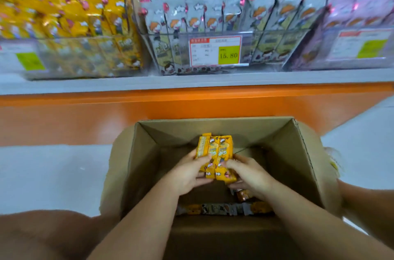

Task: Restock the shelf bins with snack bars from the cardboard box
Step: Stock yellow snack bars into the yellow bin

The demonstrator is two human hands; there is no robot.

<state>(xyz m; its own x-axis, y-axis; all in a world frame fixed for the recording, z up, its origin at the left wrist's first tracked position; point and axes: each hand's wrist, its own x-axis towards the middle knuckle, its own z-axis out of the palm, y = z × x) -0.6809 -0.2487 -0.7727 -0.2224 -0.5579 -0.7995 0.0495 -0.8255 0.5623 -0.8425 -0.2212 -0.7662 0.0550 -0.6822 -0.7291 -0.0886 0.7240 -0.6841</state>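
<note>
Gripping snack bars (pixel 215 149), left hand (pixel 187 174), right hand (pixel 249 176); tag (pixel 215 51) apparently 15.80.

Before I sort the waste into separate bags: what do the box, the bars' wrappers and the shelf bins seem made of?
The box is corrugated cardboard, matte brown, creased flaps. The bars have glossy film wrappers, plastic or foil; they shine. The shelf bins look like clear hard plastic; you see through them.

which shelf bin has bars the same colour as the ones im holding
The left bin: its wrappers are yellow, like the held bars. The middle bin holds white ones, the right bin pale pink ones.
</note>
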